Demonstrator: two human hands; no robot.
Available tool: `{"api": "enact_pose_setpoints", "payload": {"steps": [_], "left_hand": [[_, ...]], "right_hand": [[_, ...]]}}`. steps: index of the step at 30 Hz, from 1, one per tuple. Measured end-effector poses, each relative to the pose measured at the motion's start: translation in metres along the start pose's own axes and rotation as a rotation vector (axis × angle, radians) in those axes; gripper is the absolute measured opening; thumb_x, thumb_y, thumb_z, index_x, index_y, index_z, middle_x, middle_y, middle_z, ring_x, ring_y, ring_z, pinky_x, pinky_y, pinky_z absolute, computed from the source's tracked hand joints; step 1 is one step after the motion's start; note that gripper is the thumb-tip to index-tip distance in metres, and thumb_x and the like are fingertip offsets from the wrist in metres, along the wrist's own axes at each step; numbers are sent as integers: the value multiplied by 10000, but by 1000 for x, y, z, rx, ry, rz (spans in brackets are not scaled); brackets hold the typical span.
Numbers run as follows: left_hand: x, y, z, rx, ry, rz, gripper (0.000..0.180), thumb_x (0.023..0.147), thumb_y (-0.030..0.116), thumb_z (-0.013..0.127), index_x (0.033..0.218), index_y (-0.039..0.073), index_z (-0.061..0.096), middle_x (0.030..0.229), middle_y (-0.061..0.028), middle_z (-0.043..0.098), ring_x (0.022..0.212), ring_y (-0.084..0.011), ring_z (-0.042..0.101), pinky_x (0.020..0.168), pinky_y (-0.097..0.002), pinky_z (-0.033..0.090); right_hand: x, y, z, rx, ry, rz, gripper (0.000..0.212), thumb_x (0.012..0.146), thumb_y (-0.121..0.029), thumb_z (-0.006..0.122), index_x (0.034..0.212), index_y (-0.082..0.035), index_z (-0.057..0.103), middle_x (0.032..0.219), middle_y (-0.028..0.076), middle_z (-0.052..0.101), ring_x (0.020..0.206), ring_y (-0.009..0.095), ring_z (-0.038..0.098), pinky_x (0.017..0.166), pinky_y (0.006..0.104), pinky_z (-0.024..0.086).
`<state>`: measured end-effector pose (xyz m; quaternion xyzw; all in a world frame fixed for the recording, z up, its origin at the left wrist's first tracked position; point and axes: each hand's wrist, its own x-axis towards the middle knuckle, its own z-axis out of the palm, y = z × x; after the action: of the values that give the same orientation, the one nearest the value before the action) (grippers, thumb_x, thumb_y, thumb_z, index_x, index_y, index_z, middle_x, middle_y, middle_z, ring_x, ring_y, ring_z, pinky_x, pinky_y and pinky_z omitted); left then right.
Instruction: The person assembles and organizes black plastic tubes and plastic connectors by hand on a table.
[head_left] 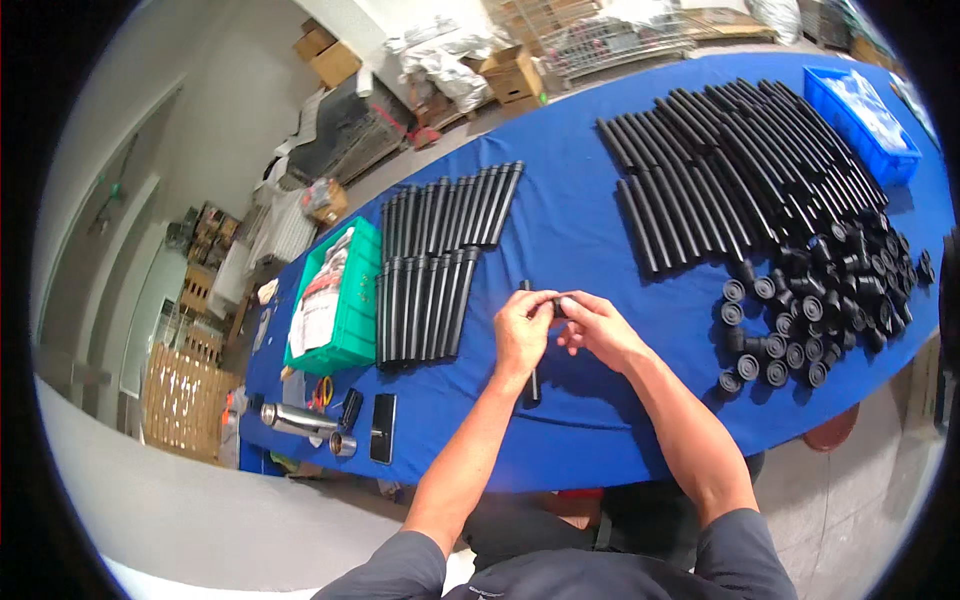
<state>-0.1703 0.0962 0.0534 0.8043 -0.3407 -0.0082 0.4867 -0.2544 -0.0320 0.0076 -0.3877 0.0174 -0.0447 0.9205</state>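
1. Your left hand (520, 332) and right hand (598, 326) meet above the blue cloth (575, 215), fingertips drawn close together
2. Your thumbs and forefingers are clamped on a small black piece (558, 309), mostly hidden by them; your right hand's lower fingers curl loosely beneath
3. A slim black tube (533, 386) runs behind your left hand; you cannot tell from here whether the hand touches it
4. To your left, black tubes with wider ends (463, 300) lie in two rows beside a green crate (352, 338)
5. To your right, plain black tubes (690, 215) lie in rows, with a heap of round-faced black fittings (795, 354) nearer you
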Motion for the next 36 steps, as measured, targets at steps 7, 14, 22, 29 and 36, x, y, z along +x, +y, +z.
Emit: {"api": "enact_pose_setpoints", "payload": {"steps": [7,14,22,29,36], "left_hand": [[-10,-31,-22,400,64,125,318,850,184,709,1140,52,702,887,-107,663,804,-252,659,699,-366,519],[-15,-40,-19,613,-237,-233,768,821,434,710,1413,34,427,1067,-238,695,992,-434,668,852,-511,522],[-19,-55,-28,431,-195,-229,640,847,321,693,1358,10,464,878,-180,682,781,-341,677,721,-451,537],[-57,-34,-85,-336,-375,-434,387,889,92,660,1232,-27,525,937,-73,626,782,-129,626,691,-276,525],[-104,-4,-128,-466,-677,-645,486,794,235,734,1187,-24,612,991,-71,655,901,-151,623,852,-299,501]], "right_hand": [[-4,-8,-10,-1462,534,-733,481,855,-95,690,1301,6,543,1044,173,577,952,350,583,816,410,502],[-2,2,-31,-1848,541,-465,512,830,-83,692,1324,-83,561,1083,128,573,1001,299,557,873,444,434],[-10,-7,12,-1604,493,-1027,611,774,-44,724,1344,-68,507,1107,164,570,1022,307,557,862,426,454],[-15,9,18,-366,-104,187,458,913,-184,683,1311,-4,547,886,64,624,682,108,587,505,273,471],[-15,11,18,-218,-734,304,532,941,-188,668,1441,-114,502,957,44,642,800,124,608,660,269,526]]}}
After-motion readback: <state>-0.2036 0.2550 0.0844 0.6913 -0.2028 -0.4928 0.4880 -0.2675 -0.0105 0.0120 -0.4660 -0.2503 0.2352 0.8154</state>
